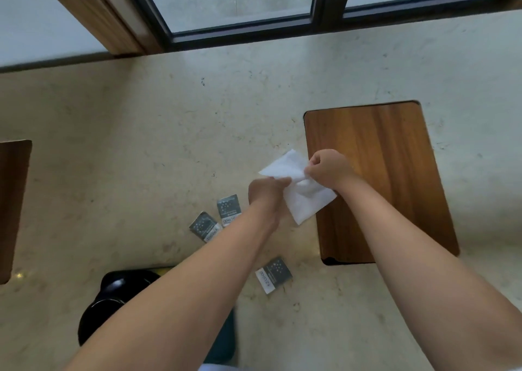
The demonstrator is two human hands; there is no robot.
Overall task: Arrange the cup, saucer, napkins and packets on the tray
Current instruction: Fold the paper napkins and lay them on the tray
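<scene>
Bare wooden tray (395, 150); white napkin (302, 198) pinched between left hand (265, 192) and right hand (327, 167).

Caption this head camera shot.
Both hands hold a white napkin beside the bare wooden tray.

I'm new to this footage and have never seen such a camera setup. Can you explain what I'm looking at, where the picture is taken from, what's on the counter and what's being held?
There is no machine here: a person wears a wide-angle camera on the head, looking down at their own bare arms. The left hand and right hand together hold a white napkin just above the near left edge of a bare wooden tray. On the pale stone counter lie three grey packets: two side by side, one nearer the person. A black cup and saucer sit at lower left, partly hidden by the left arm. A window runs along the top.
</scene>
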